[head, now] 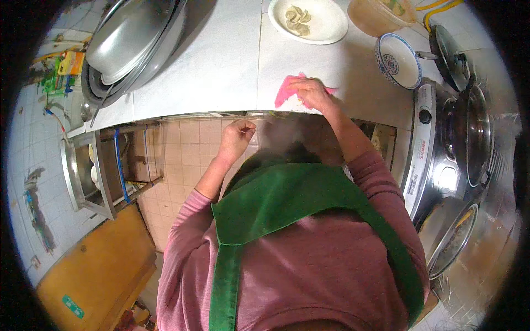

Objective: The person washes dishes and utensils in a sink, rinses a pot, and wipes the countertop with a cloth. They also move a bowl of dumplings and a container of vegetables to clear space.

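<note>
My right hand (311, 93) presses a pink cloth (285, 92) onto the white countertop (198, 74), close to its front edge. Part of the cloth is hidden under the palm, and its corners stick out on both sides. In front of the counter edge, over the tiled floor, hangs my left hand (237, 138). Its fingers are curled in, and nothing shows in them. Beyond the cloth sits a white dish (327, 25) holding several pale pieces of food (298, 20) that look like dumplings.
Right of the dish are a brownish plastic tub (368, 18), a blue-and-white patterned bowl (403, 70) and a dark lid (449, 58). A gas stove (422, 145) with pans borders the right side. Stacked metal basins (128, 41) fill the left end; a metal sink (74, 173) lies nearer.
</note>
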A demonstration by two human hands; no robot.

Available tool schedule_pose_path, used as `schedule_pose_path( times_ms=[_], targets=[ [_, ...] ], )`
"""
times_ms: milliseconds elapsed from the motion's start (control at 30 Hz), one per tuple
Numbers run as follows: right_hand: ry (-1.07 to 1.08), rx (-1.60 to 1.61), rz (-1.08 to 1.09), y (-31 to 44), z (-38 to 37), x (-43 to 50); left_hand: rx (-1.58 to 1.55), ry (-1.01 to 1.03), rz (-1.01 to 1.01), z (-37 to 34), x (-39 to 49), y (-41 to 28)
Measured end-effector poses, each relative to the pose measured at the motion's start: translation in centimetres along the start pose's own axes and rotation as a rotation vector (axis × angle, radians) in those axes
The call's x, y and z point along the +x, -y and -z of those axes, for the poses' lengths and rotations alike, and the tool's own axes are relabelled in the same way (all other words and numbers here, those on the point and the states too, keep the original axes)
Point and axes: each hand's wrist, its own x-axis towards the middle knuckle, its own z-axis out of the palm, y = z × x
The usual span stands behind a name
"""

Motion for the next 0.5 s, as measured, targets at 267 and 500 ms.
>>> schedule_pose_path(
  times_ms=[267, 500],
  targets=[
    [0.137, -0.409, 0.094, 1.5, -4.3, -1.5, -0.091, 0.026, 0.14, -0.5, -1.7, 2.0],
    [0.039, -0.402, 0.265, -3.4, 1.3, -6.9, 0.022, 0.009, 0.022, -0.4, -0.9, 1.8]
  ],
)
